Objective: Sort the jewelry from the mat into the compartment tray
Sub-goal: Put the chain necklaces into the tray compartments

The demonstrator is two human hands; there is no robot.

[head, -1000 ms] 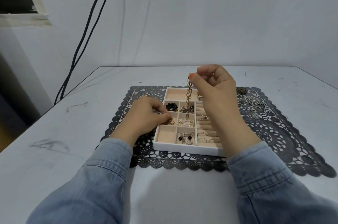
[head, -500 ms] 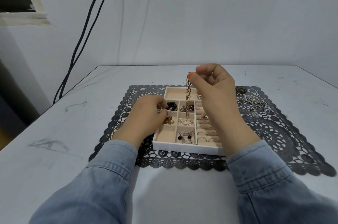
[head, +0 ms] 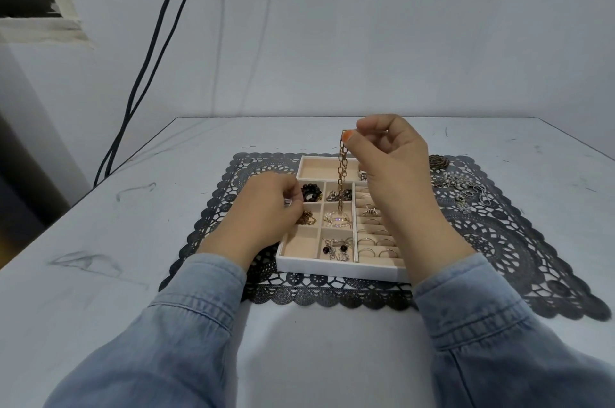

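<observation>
A white compartment tray (head: 336, 267) with a beige lining sits on a black lace mat (head: 519, 251). My right hand (head: 392, 161) is raised above the tray and pinches the top of a gold link chain (head: 342, 174), which hangs straight down over the middle compartments. My left hand (head: 266, 208) rests at the tray's left edge with its fingers curled; what its fingertips touch is hidden. The compartments hold a black bead bracelet (head: 311, 193), gold pieces (head: 307, 218), a pearl bracelet (head: 337, 219), earrings (head: 334, 249) and several rings (head: 376, 243).
Loose silver jewelry (head: 462, 188) and a dark round piece (head: 438, 162) lie on the mat right of the tray. The mat is on a pale grey table (head: 133, 241) against a wall. Two black cables (head: 146, 75) run down the wall at the left.
My left hand slid a little away from me along the tray's left edge, uncovering the gold pieces there. My right hand and the hanging chain stayed almost in place.
</observation>
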